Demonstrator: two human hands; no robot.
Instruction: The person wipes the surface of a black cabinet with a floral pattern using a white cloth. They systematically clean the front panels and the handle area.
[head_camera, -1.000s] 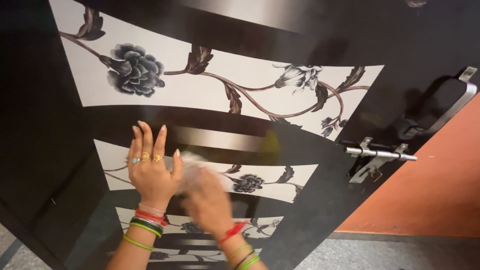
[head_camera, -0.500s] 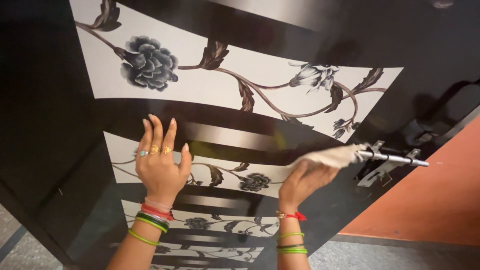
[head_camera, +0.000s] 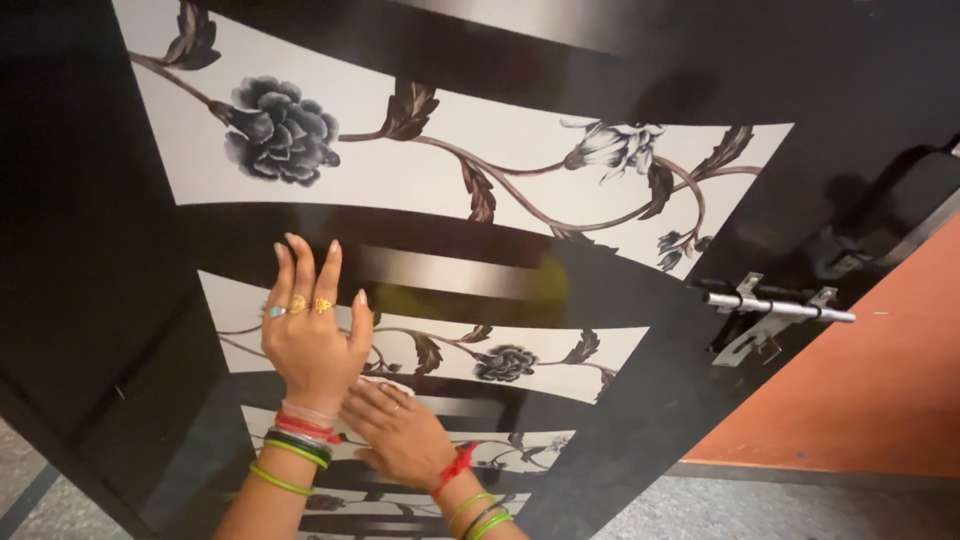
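A glossy black door (head_camera: 620, 60) with white bands of grey flowers and brown vines fills the view. My left hand (head_camera: 310, 335) lies flat on it with fingers spread upward, rings on the fingers and bangles at the wrist, holding nothing. My right hand (head_camera: 400, 435) is just below and right of it, low on the door, palm down and fingers pointing left. It presses a pale cloth (head_camera: 374, 381) against the door. Only a sliver of the cloth shows above the fingers.
A steel sliding bolt (head_camera: 775, 310) sticks out at the door's right edge, with a dark pull handle (head_camera: 880, 225) above it. An orange wall (head_camera: 880, 390) stands to the right. Grey floor (head_camera: 720, 510) shows at the bottom.
My right hand swept the cloth from the middle out to the bolt, then back left and down, close under my left hand. My left hand stayed flat on the door.
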